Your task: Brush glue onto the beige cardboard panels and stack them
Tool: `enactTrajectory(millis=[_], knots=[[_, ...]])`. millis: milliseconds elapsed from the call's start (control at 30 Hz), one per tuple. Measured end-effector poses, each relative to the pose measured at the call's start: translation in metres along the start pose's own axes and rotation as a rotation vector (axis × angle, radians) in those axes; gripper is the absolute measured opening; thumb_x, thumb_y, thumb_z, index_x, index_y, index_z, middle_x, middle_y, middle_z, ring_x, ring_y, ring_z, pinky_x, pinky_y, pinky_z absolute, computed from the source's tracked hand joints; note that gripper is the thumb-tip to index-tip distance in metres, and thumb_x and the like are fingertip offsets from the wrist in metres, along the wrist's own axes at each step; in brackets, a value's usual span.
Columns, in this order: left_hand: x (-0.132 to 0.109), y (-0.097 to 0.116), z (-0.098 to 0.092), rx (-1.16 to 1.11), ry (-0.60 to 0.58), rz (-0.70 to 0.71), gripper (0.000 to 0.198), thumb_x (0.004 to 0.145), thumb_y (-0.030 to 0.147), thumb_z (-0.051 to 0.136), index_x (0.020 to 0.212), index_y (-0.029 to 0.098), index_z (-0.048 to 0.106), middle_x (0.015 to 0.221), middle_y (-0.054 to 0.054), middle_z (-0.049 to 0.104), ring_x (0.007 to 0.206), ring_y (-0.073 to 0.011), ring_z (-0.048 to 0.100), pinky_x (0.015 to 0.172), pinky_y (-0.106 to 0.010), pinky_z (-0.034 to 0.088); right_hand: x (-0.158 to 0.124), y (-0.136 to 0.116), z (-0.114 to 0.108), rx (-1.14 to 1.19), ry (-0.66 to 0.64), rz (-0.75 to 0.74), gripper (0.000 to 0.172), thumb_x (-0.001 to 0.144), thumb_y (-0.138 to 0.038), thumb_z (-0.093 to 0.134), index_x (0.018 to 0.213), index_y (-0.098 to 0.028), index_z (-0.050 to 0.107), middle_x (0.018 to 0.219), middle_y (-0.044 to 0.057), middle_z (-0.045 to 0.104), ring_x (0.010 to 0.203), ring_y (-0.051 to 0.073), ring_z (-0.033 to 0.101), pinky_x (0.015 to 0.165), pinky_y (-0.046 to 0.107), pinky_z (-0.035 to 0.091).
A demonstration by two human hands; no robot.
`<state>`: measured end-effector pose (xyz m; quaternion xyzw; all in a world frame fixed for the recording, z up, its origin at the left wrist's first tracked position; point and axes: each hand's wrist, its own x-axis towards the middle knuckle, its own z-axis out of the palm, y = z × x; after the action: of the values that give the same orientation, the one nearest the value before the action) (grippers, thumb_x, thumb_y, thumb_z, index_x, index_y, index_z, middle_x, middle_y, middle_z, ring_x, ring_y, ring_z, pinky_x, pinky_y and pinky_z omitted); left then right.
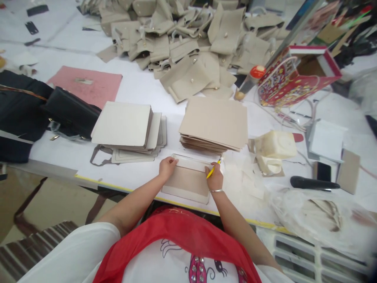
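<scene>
In front of me at the table's edge lies a beige rectangular panel [188, 181] with rounded corners and a pale, clear-looking border around it. My left hand [167, 168] pinches the panel's upper left corner between thumb and fingers. At the upper right corner, my right hand [215, 177] is closed around a yellow pen [213, 168], its tip pointing up and away from me. Just behind the panel stands a stack of tan sheets [215, 122]. A stack of off-white panels [122, 124] sits to the left, with outlined pieces under it.
A heap of beige bag pieces [188, 51] covers the back. Left are a black bag [70, 110] and a pink sheet [91, 86]. Right are a red-capped bottle [249, 82], a patterned paper bag [294, 78], a yellowish block [275, 144], a black-handled tool [313, 183] and a plastic bag [321, 216].
</scene>
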<state>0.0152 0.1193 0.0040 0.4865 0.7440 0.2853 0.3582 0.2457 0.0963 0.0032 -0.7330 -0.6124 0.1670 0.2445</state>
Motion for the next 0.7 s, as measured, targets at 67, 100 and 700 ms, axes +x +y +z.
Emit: enactTrajectory(millis=[67,100,700], knots=[[0.007,-0.005,0.001,0.059,0.040,0.040,0.024,0.072,0.039,0.055,0.063,0.017,0.061,0.060,0.000,0.059,0.059,-0.0127,0.052,0.058,-0.023,0.037,0.005,0.000,0.007,0.003,0.006,-0.001,0.031,0.081,-0.037,0.044,0.103,-0.016,0.048,0.069,0.002,0.056,0.056,0.014,0.048,0.054,0.024,0.034],[0.010,-0.006,0.003,0.066,0.046,0.038,0.025,0.072,0.039,0.055,0.063,0.017,0.061,0.060,0.000,0.059,0.060,-0.0128,0.052,0.058,-0.023,0.036,0.006,0.000,0.010,0.006,0.009,0.004,0.031,0.081,-0.037,0.043,0.103,-0.016,0.048,0.071,0.002,0.056,0.057,0.015,0.049,0.054,0.025,0.034],[0.017,-0.003,0.008,0.104,0.075,-0.106,0.027,0.070,0.044,0.057,0.060,0.018,0.059,0.058,0.001,0.058,0.056,-0.0130,0.050,0.055,-0.023,0.033,0.008,0.006,0.026,0.048,0.040,0.038,0.035,0.081,-0.040,0.043,0.106,-0.015,0.046,0.084,0.007,0.060,0.071,0.017,0.056,0.063,0.027,0.041]])
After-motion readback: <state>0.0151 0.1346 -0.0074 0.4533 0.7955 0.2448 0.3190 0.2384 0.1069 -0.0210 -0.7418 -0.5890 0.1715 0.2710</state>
